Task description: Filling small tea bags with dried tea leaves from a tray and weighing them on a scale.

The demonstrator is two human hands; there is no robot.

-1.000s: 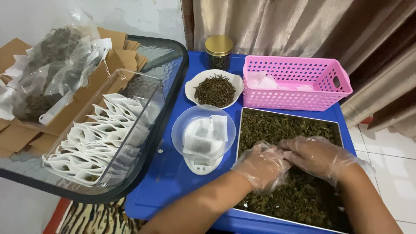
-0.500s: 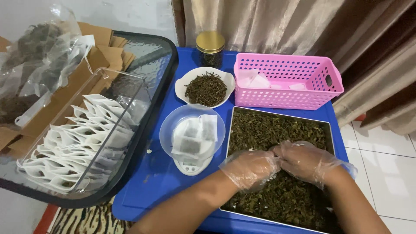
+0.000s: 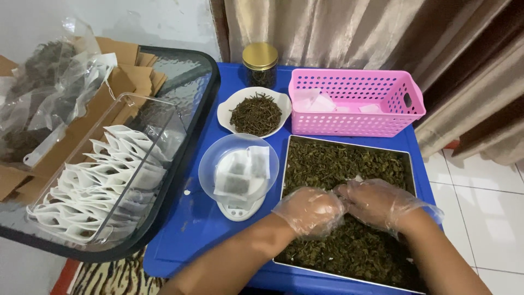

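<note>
Both my hands wear thin clear plastic gloves and rest in a metal tray (image 3: 406,158) full of dried green leaves (image 3: 338,164). My left hand (image 3: 309,212) is curled closed over the leaves at the tray's middle. My right hand (image 3: 376,201) meets it fingertip to fingertip, also closed on leaves. To the left, a clear bowl (image 3: 210,164) holding filled white tea bags (image 3: 242,172) stands on a small white scale (image 3: 238,210).
A white bowl of dark dried sticks (image 3: 255,113), a gold-lidded jar (image 3: 260,64) and a pink basket (image 3: 355,104) stand behind on the blue table (image 3: 185,229). A clear box of white bags (image 3: 98,180) sits on the glass table at left, by cardboard and plastic bags.
The camera view has shifted slightly. My hands have stayed together in the tray, kneading at the leaves with small finger movements.
</note>
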